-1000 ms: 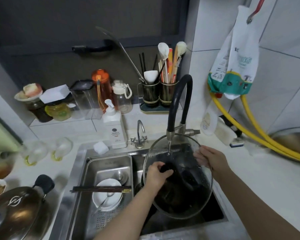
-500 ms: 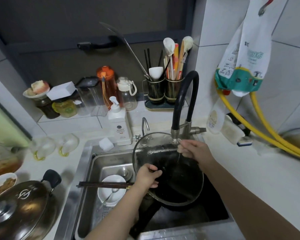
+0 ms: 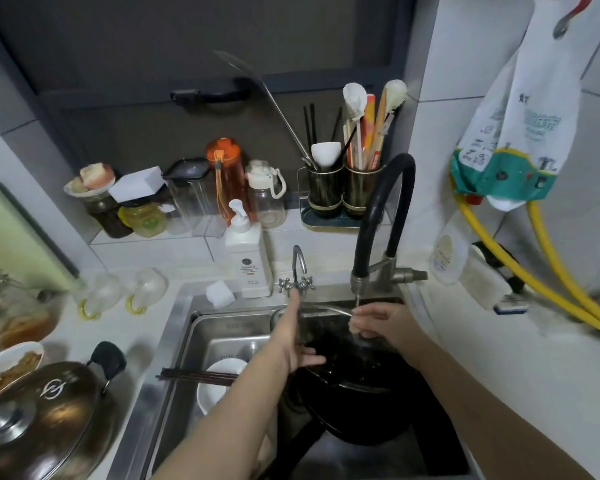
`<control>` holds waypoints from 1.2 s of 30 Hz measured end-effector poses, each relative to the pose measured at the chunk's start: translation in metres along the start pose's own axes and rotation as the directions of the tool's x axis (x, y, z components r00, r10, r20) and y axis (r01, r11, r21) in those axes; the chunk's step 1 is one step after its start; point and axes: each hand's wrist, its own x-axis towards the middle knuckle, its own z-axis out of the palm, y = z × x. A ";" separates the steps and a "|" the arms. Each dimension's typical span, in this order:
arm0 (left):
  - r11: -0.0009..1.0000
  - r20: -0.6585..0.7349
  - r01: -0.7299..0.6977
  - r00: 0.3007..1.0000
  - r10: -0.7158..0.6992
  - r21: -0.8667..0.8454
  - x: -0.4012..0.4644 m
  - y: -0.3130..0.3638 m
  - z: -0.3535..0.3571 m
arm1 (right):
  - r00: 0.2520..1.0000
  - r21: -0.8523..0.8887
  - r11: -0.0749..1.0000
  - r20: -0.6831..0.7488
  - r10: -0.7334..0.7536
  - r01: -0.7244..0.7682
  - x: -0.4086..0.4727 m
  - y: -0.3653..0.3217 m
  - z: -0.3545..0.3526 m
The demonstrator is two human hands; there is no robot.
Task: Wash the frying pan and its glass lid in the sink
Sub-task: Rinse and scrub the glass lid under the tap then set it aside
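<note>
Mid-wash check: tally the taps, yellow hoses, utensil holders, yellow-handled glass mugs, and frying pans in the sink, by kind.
Taps: 2
Yellow hoses: 2
Utensil holders: 2
Yellow-handled glass mugs: 2
Frying pan in the sink: 1
Total: 9

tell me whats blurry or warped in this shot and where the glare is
Head view: the left hand and the glass lid edge are smeared by motion; the right hand is softer too. Wide-angle lens bends the wall tiles and window frame at the edges. Glare sits on the brown pot lid and the steel sink rim; the frying pan is near-black, detail lost.
</note>
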 end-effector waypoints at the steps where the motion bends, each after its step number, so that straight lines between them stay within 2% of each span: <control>1: 0.999 0.000 0.011 1.000 -0.011 -0.046 0.000 0.007 0.002 | 1.000 -0.030 1.000 0.026 -0.007 0.008 -0.003 0.000 0.002; 3: 0.996 -0.011 0.051 0.999 -0.052 -0.078 0.009 0.012 0.003 | 0.997 -0.101 0.994 0.071 -0.031 0.038 -0.010 -0.002 0.004; 6: 0.994 0.005 0.107 0.994 -0.107 -0.036 0.017 0.004 0.002 | 0.994 -0.151 0.987 0.101 -0.042 0.057 -0.015 0.004 0.005; 8: 0.995 0.001 0.092 0.996 -0.092 -0.040 0.015 -0.006 -0.001 | 0.990 -0.218 0.973 0.132 -0.045 0.073 -0.021 0.012 0.006; 11: 0.997 0.007 0.063 0.998 -0.063 -0.055 0.008 -0.020 -0.008 | 0.984 -0.222 0.972 0.174 -0.036 0.074 -0.029 0.027 0.010; 15: 0.998 -0.024 -0.012 1.000 0.011 -0.055 -0.003 -0.037 -0.024 | 0.998 -0.091 0.995 0.056 -0.025 0.030 -0.028 0.045 0.015; 18: 0.993 -0.042 -0.093 0.995 0.091 -0.071 -0.009 -0.042 -0.040 | 0.999 -0.107 0.994 -0.035 -0.006 0.002 -0.025 0.058 0.019; 22: 0.988 -0.006 -0.087 0.996 0.087 -0.126 -0.017 -0.044 -0.070 | 0.998 -0.400 0.916 -0.051 0.022 -0.041 -0.021 0.070 0.019; 25: 0.977 0.051 -0.078 0.995 0.089 -0.197 -0.018 -0.049 -0.094 | 1.000 -0.686 0.727 -0.024 0.019 -0.031 -0.016 0.082 0.012; 27: 0.965 0.099 -0.093 0.988 0.120 -0.247 -0.018 -0.051 -0.107 | 0.998 -0.776 0.629 -0.055 0.005 -0.047 -0.014 0.089 0.007; 28: 0.961 0.124 -0.106 0.982 0.142 -0.255 -0.019 -0.051 -0.112 | 0.998 -0.771 0.634 -0.069 -0.004 -0.050 -0.012 0.091 0.006; 29: 0.959 0.152 -0.122 0.975 0.164 -0.257 -0.021 -0.051 -0.116 | 0.995 -0.723 0.687 -0.096 0.000 -0.070 -0.011 0.092 0.006; 31: 0.956 0.205 -0.140 0.959 0.196 -0.258 -0.024 -0.050 -0.124 | 0.982 -0.520 0.847 -0.191 0.012 -0.112 -0.011 0.089 0.009; 33: 0.951 0.241 -0.146 0.947 0.215 -0.274 -0.025 -0.047 -0.132 | 0.953 -0.181 0.976 -0.297 0.067 -0.125 -0.012 0.085 0.012; 35: 0.948 0.268 -0.147 0.937 0.225 -0.283 -0.027 -0.043 -0.139 | 0.925 0.236 0.960 -0.311 0.219 -0.148 -0.013 0.078 0.016; 36: 0.950 0.284 -0.141 0.933 0.222 -0.279 -0.027 -0.041 -0.142 | 0.918 0.346 0.926 -0.299 0.259 -0.149 -0.014 0.074 0.017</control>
